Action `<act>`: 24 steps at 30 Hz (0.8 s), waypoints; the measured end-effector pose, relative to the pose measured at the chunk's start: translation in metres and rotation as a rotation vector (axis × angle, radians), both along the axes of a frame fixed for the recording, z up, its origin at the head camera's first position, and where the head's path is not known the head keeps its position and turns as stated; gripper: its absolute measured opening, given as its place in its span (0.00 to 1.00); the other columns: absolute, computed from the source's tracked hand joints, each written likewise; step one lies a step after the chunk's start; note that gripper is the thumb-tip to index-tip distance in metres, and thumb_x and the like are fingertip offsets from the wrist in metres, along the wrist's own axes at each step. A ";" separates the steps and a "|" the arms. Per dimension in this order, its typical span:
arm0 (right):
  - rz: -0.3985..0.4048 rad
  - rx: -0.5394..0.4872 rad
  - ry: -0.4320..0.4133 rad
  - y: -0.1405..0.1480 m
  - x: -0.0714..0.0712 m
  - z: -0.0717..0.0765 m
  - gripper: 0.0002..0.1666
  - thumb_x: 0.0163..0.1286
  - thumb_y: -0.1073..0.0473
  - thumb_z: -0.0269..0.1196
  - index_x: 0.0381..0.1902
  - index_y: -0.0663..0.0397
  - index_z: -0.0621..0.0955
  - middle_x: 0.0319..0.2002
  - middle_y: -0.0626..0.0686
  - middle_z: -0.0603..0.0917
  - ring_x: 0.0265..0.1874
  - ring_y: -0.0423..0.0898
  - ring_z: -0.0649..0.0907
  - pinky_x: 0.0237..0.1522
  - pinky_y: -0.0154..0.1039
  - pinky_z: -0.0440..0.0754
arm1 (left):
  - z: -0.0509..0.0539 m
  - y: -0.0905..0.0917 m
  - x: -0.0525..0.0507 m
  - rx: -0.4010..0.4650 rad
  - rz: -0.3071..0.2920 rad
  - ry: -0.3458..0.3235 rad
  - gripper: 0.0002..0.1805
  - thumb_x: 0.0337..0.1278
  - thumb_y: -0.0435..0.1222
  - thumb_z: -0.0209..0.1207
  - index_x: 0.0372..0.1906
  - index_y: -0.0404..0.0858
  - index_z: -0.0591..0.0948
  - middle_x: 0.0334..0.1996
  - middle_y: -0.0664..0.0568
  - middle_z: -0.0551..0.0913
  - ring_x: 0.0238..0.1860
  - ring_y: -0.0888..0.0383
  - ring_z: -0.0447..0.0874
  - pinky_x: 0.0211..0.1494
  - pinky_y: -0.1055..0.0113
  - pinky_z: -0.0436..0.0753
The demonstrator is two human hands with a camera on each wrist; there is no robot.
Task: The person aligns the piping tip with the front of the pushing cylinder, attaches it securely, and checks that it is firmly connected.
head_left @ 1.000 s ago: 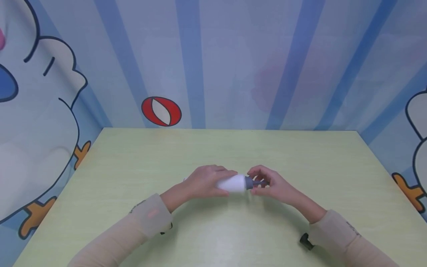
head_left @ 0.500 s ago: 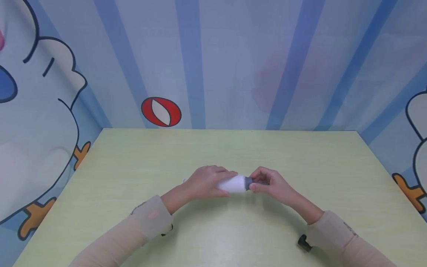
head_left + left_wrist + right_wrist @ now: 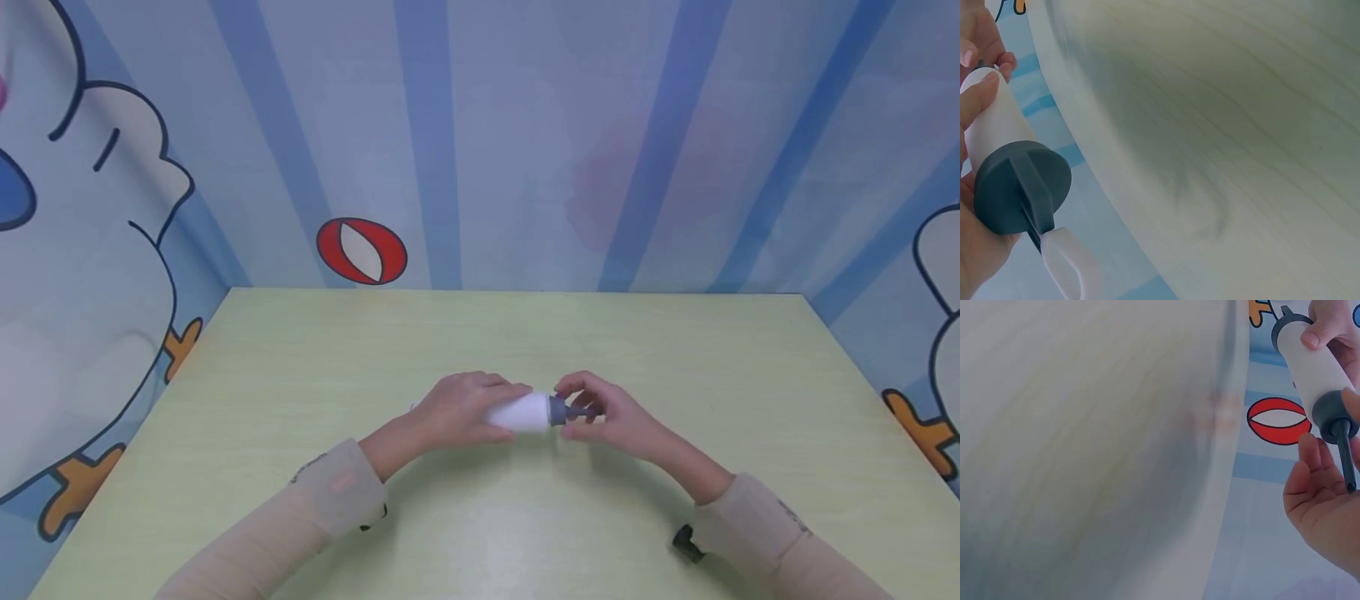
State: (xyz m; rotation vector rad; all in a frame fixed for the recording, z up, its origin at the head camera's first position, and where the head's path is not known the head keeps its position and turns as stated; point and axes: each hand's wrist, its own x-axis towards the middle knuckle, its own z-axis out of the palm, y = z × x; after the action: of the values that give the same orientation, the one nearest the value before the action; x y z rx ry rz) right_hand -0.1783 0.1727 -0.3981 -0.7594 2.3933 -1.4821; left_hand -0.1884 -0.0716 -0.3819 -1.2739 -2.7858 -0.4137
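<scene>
My left hand [image 3: 472, 408] grips a white bottle [image 3: 521, 412] with a dark grey nozzle cap, held sideways above the table. The bottle's thin grey nozzle [image 3: 1346, 459] points to the right. At its other end, in the left wrist view, are a grey end cap [image 3: 1000, 194] with a raised ridge and a white loop [image 3: 1069, 262]. My right hand [image 3: 618, 421] surrounds the nozzle with loosely bent, spread fingers. In the right wrist view its fingers [image 3: 1316, 465] stand off the cap; whether the thumb touches the cap cannot be told.
A pale yellow-green table [image 3: 300, 358] lies below both hands. Blue striped panels [image 3: 510, 150] with printed cartoon figures rise behind it and at both sides. A small black part [image 3: 686, 543] sits by the right cuff.
Half a second ago my right fingers were closed on the grey nozzle cap. They have now loosened and spread from it. The left hand and the bottle have hardly moved.
</scene>
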 end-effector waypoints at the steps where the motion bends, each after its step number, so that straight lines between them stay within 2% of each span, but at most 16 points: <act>1: 0.007 -0.008 0.005 0.000 0.000 0.000 0.21 0.54 0.64 0.64 0.46 0.59 0.71 0.41 0.58 0.75 0.35 0.49 0.77 0.34 0.35 0.76 | 0.000 0.000 0.000 -0.001 -0.005 0.004 0.31 0.42 0.50 0.63 0.56 0.50 0.73 0.46 0.54 0.80 0.44 0.58 0.78 0.42 0.65 0.77; 4: 0.014 -0.035 0.002 -0.001 0.001 0.000 0.16 0.55 0.64 0.63 0.42 0.60 0.73 0.37 0.57 0.76 0.31 0.45 0.77 0.32 0.34 0.77 | 0.000 0.000 0.000 -0.003 -0.023 0.018 0.30 0.42 0.50 0.63 0.55 0.49 0.73 0.46 0.54 0.80 0.44 0.58 0.78 0.41 0.64 0.77; 8: 0.019 -0.060 -0.017 -0.001 -0.001 0.000 0.14 0.57 0.63 0.61 0.42 0.62 0.75 0.37 0.58 0.77 0.29 0.42 0.77 0.30 0.34 0.77 | -0.001 0.000 -0.001 -0.009 -0.031 0.036 0.30 0.42 0.50 0.63 0.55 0.49 0.73 0.46 0.54 0.80 0.44 0.58 0.79 0.41 0.64 0.77; 12: 0.030 -0.058 -0.078 0.001 -0.003 -0.001 0.15 0.61 0.60 0.58 0.44 0.63 0.75 0.35 0.59 0.78 0.28 0.46 0.78 0.32 0.38 0.78 | -0.002 0.000 -0.001 -0.016 -0.036 0.044 0.30 0.42 0.51 0.63 0.55 0.49 0.73 0.46 0.54 0.80 0.44 0.58 0.79 0.41 0.65 0.77; 16: 0.037 -0.047 -0.108 0.003 -0.003 -0.002 0.20 0.64 0.58 0.54 0.50 0.64 0.72 0.35 0.62 0.80 0.29 0.49 0.80 0.36 0.42 0.78 | 0.000 0.000 0.000 -0.017 -0.031 0.031 0.30 0.42 0.51 0.63 0.56 0.49 0.73 0.46 0.54 0.80 0.44 0.59 0.78 0.41 0.65 0.77; 20: 0.017 -0.030 -0.069 0.003 -0.002 -0.002 0.27 0.59 0.59 0.60 0.55 0.63 0.68 0.43 0.62 0.78 0.36 0.46 0.80 0.39 0.39 0.77 | 0.000 0.000 0.000 -0.012 -0.015 0.009 0.31 0.42 0.50 0.63 0.56 0.49 0.72 0.46 0.54 0.80 0.44 0.59 0.78 0.40 0.65 0.77; 22: 0.010 -0.024 -0.029 0.001 -0.001 -0.002 0.28 0.56 0.61 0.63 0.54 0.62 0.69 0.45 0.60 0.77 0.38 0.45 0.79 0.38 0.36 0.77 | 0.000 0.000 0.000 -0.005 -0.013 -0.001 0.31 0.42 0.50 0.63 0.56 0.49 0.72 0.46 0.54 0.80 0.44 0.59 0.78 0.41 0.65 0.77; 24: 0.010 -0.022 0.009 0.000 -0.001 -0.002 0.25 0.54 0.63 0.64 0.49 0.62 0.71 0.42 0.59 0.76 0.35 0.45 0.77 0.36 0.35 0.76 | 0.000 0.001 0.000 0.000 -0.017 -0.004 0.31 0.42 0.50 0.63 0.56 0.49 0.72 0.46 0.54 0.80 0.44 0.59 0.78 0.41 0.65 0.77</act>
State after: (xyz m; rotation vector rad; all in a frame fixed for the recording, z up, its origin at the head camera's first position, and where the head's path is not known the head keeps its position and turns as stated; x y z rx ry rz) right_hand -0.1790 0.1725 -0.4003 -0.7834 2.3799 -1.5068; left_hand -0.1882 -0.0711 -0.3823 -1.2992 -2.7797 -0.4182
